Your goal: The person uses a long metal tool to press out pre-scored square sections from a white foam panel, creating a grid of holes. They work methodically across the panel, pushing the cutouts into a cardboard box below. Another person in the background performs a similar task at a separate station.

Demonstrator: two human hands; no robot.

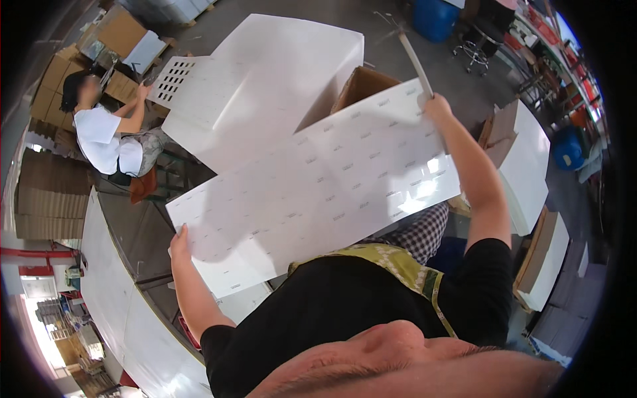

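A long white sheet (312,192) with rows of small dark print stretches across in front of me, glossy where light falls on its right part. My left hand (179,243) is closed on its left edge, thumb on top. At the far right corner my right hand (438,109) pinches the sheet. From that corner a narrow pale strip (415,61) sticks up and away; I cannot tell whether it belongs to the sheet. Beyond lies a broad white surface (285,73), partly covered by the sheet. An open cardboard box (363,87) shows behind the sheet's far edge.
At the left, a seated person (99,136) in white handles a white piece with dark cutouts (174,81). A long white table (123,285) runs along my left. White-topped stacks (524,159) stand at my right. Farther off are a wheeled chair (474,50) and a blue barrel (434,18).
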